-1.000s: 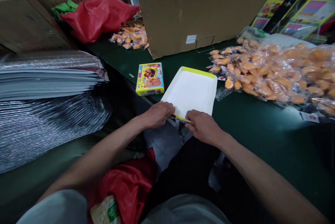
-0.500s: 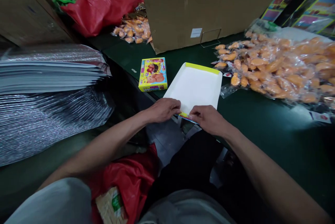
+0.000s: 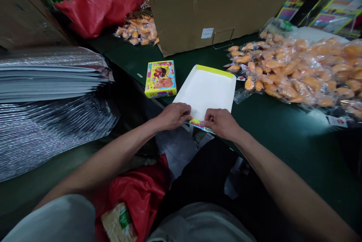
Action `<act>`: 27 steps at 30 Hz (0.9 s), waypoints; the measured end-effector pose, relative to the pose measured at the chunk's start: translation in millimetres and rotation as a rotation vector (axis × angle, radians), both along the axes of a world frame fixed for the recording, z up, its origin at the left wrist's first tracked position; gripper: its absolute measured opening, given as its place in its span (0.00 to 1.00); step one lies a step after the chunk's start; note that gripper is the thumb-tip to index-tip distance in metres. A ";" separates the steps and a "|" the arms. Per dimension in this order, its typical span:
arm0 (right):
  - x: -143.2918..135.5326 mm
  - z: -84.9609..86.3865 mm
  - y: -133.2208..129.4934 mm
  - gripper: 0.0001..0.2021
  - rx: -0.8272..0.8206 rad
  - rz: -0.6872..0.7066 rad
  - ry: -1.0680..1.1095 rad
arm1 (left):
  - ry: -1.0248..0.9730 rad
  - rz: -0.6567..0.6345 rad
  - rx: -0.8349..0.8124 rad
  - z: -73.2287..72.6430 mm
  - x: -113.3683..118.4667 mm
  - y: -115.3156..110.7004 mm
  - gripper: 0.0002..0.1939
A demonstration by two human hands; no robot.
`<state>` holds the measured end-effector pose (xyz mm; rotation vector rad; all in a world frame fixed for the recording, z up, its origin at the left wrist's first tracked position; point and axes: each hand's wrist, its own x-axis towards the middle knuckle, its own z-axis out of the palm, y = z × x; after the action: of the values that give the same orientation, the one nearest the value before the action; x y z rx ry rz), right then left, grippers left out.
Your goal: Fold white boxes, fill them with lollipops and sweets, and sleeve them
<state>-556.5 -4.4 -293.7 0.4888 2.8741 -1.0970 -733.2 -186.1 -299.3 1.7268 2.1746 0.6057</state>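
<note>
A white-lined cardboard box blank [image 3: 205, 89] with a yellow far flap lies on the green table, its near edge reaching over the table's edge. My left hand [image 3: 175, 116] is closed on the near left corner of the blank, fingertips pinching the printed flap. My right hand [image 3: 220, 122] pinches the same near flap farther right, with the colourful print showing between the two hands. Just left of the blank sits a small printed yellow toy box [image 3: 160, 78], closed and lying flat.
Several orange toys in clear bags [image 3: 294, 70] are heaped at the right. A large brown carton [image 3: 181, 15] stands behind. Silvery bubble sheets [image 3: 53, 121] are stacked at the left, and a red plastic bag [image 3: 96, 8] lies beyond them. Another red bag [image 3: 138, 185] is below.
The near printed flap now shows more of its coloured side between my fingers. Both hands still grip it. The whole view has shifted slightly, so things appear a little farther left.
</note>
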 end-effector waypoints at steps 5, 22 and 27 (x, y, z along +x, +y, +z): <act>6.4 3.5 4.1 0.04 -0.068 0.087 -0.014 | -0.028 -0.042 -0.058 7.6 -1.1 2.0 0.05; 24.0 6.0 21.6 0.06 -0.174 0.060 -0.062 | 0.217 -0.032 -0.059 -4.2 29.8 13.8 0.14; 28.7 -5.7 25.6 0.10 -0.263 0.016 -0.038 | 0.198 -0.020 -0.046 -5.4 27.5 14.7 0.15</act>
<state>-527.8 21.3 -299.4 0.4654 2.6406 -1.4189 -705.7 -171.4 -304.7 1.8520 2.2792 0.3910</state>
